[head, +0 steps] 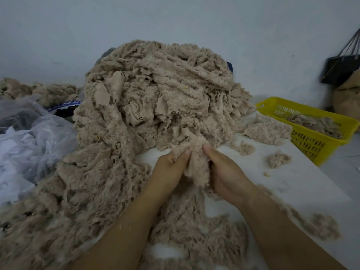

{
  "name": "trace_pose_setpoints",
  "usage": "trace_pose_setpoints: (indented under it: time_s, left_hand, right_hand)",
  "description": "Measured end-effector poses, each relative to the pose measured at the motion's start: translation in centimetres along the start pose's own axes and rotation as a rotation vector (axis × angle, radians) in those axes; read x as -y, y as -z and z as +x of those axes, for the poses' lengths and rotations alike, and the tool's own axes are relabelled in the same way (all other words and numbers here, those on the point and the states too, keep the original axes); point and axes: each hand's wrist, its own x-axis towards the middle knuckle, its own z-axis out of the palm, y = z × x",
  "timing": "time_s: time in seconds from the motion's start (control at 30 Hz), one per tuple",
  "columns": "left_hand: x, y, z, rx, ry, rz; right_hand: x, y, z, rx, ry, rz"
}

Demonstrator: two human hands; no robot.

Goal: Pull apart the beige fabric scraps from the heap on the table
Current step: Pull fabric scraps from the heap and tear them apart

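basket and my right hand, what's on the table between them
In the head view, mostly bare white table, with a few small beige tufts lying loose between the right hand, which grips a scrap, and the basket.

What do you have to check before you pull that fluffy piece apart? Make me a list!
1. Both hands have hold: the left hand and the right hand both pinch the beige scrap. Ok.
2. Scrap free of the heap: its top edge runs into the heap's foot. Cannot tell.
3. Space to pull: bare table lies to the right of the hands. Ok.
4. Room in the yellow basket: only a few scraps lie in it. Ok.
5. Hands set apart on the scrap: the thumbs sit close together near its top. Probably not ok for a wide tear.
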Motion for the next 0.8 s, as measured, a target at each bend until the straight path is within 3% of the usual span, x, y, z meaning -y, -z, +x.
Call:
trace_pose_setpoints:
  time_s: [0.13, 0.23, 0.4, 0.47, 0.53, 0.6, 0.7, 0.73, 0.8]
  left_hand:
    - [0.4, 0.4, 0.4, -0.035, 0.102, -0.183]
    - [0.2, 0.9, 0.8, -0.045, 0.133, -0.297]
    - [0.3, 0.7, 0.3, 0.043, 0.077, -0.233]
    - [0.1, 0.4, 0.2, 0.077, 0.110, -0.249]
    - [-0.1, 0.6, 0.4, 0.038, 0.130, -0.252]
    - [0.2, 1.0, 0.8, -0.042, 0.124, -0.249]
    - [0.6, 1.2, 1.0, -0.104, 0.093, -0.136]
    - [0.9, 1.2, 1.1, -0.119, 0.090, -0.074]
    - [1.3, 1.1, 1.1, -0.110, 0.045, 0.147]
  right_hand:
    - [-0.2, 0.4, 0.4, -0.085, 0.056, -0.035]
    - [0.1, 0.8, 0.6, -0.239, 0.116, -0.173]
    - [-0.2, 0.8, 0.0, 0.003, 0.081, -0.418]
    - [-0.6, 0.6, -0.3, -0.009, 0.035, -0.713]
    - [-0.7, 0.7, -0.2, -0.049, 0.029, -0.857]
    - [-0.2, 0.8, -0.1, -0.161, 0.196, -0.584]
    - [2.6, 1.6, -0.5, -0.425, 0.662, 0.140]
    - [3.3, 2.0, -0.6, -0.534, 0.742, 0.209]
    - [3.3, 2.7, -0.4, -0.710, 0.736, 0.147]
